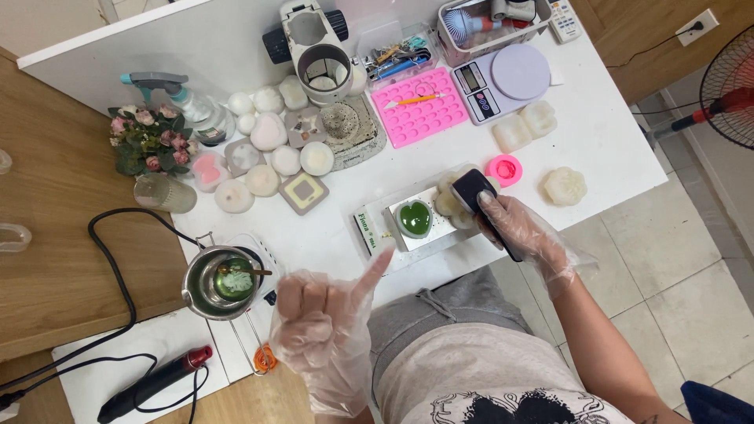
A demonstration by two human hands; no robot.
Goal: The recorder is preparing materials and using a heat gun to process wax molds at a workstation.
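1. Fingers on the right hand are wrapped around a dark handheld tool, its head hovering right over the white moulds just beside the green heart mould. A glove slip there could drop it into the green fill.
2. Left hand holds nothing: fingers curled in, index pointing out toward the mould tray. It's close enough that a jab could nudge the tray off the table edge, where it already sits near the front.
3. Metal pot of green liquid sits on the small burner just left of that hand; an elbow bump looks like a spill risk.
4. Loose black cable near the pot could snag too.
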